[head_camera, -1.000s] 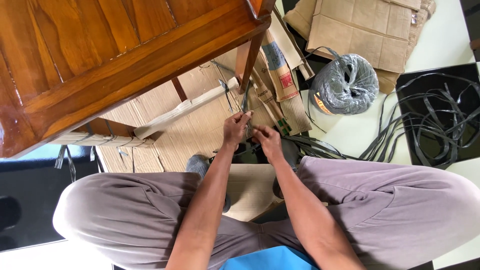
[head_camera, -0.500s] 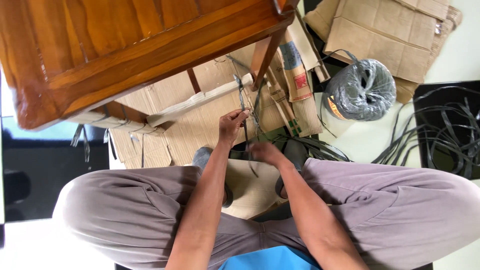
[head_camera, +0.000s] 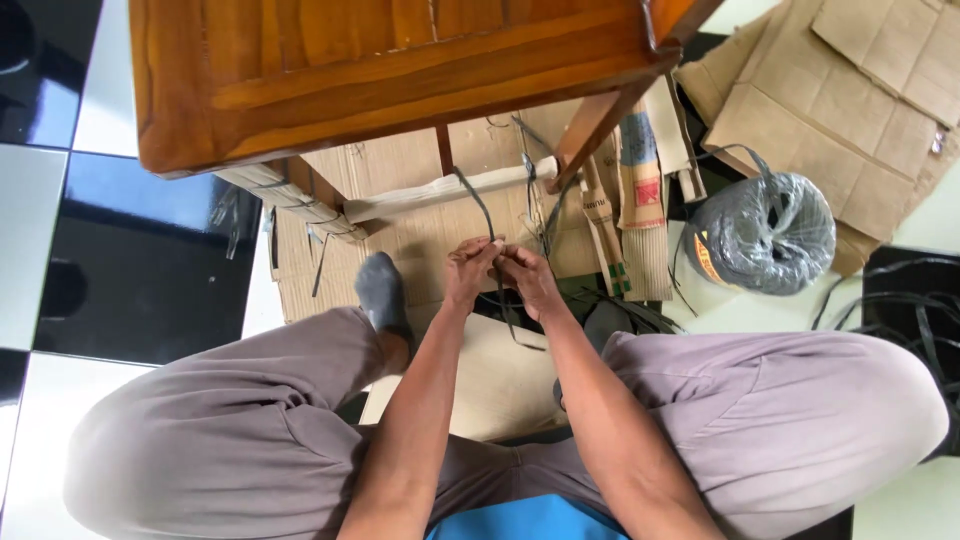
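A large wooden furniture piece (head_camera: 400, 70) with a brown polished panel fills the upper part of the frame, and one of its legs (head_camera: 590, 125) comes down toward the centre. Below it, sheets of flattened cardboard (head_camera: 420, 215) cover the floor of black and white tiles (head_camera: 120, 250), and more cardboard lies in the upper right corner. The person sits with bent knees in grey trousers (head_camera: 250, 430) across the whole lower half of the frame, with one foot in a grey sock (head_camera: 382, 290) left of centre. At the right, near the cardboard, stands a roll of dark strapping wrapped in plastic (head_camera: 765, 235). In the centre of the frame the left hand (head_camera: 470, 270) and the right hand (head_camera: 528, 280) are close together, fingers touching, and both pinch a thin dark strap (head_camera: 480, 205). This strap goes up from the hands to the pale wrapped rail (head_camera: 440, 195) under the furniture, and a loose end hangs below the hands.
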